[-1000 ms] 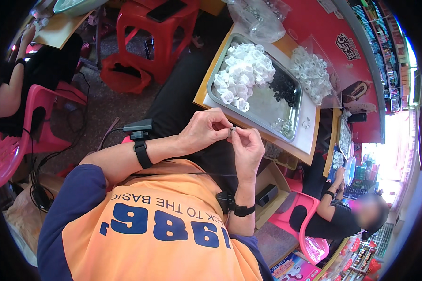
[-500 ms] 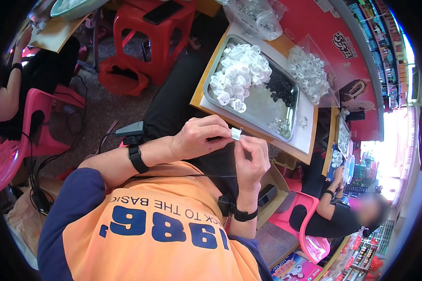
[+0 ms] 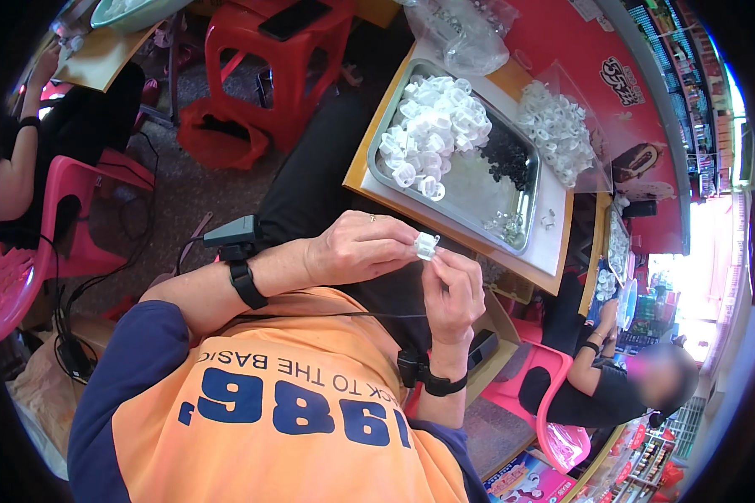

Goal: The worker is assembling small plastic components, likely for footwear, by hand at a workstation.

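Head view, frame centre: left hand (image 3: 356, 247) and right hand (image 3: 453, 289) pinch white cap (image 3: 426, 245); tray (image 3: 524, 222), upper centre, holds cap pile (image 3: 432, 138), much apparently unprocessed.

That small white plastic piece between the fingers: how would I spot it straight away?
Start at the metal tray heaped with white plastic rings. Just below it both hands meet: left hand, right hand. The small white plastic piece is pinched between their fingertips, the only one off the tray.
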`<state>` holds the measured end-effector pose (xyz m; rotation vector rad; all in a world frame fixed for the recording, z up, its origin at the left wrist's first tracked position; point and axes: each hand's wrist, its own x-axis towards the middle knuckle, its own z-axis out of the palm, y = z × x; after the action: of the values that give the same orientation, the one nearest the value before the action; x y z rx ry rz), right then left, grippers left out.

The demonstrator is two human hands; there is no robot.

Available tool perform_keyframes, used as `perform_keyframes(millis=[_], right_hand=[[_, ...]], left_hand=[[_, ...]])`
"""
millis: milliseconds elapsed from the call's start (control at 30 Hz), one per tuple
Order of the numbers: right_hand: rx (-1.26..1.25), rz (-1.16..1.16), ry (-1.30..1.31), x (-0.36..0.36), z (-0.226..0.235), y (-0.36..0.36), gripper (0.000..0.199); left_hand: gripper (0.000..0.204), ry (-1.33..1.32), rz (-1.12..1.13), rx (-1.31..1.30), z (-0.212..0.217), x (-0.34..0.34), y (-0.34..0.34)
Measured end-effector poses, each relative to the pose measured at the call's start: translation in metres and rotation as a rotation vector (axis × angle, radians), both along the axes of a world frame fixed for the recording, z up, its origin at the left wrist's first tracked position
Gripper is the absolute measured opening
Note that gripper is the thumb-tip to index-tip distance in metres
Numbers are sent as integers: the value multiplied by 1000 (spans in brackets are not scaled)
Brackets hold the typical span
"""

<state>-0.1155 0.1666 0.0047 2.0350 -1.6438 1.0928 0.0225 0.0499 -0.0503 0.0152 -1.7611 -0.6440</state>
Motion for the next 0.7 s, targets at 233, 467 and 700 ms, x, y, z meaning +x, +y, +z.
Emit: perform_keyframes(millis=[233,467,700], right_hand=[[143,-74,-410,6,-4,2,22],[248,-108,-592,9,-6,-2,19],[221,-99,-491,8,-5,-4,21]], left_hand=[[22,-127,-53,117,3,6,3],[22,-116,-97,397,-2,-2,10],[23,-98,-63,382,-1,-1,13]])
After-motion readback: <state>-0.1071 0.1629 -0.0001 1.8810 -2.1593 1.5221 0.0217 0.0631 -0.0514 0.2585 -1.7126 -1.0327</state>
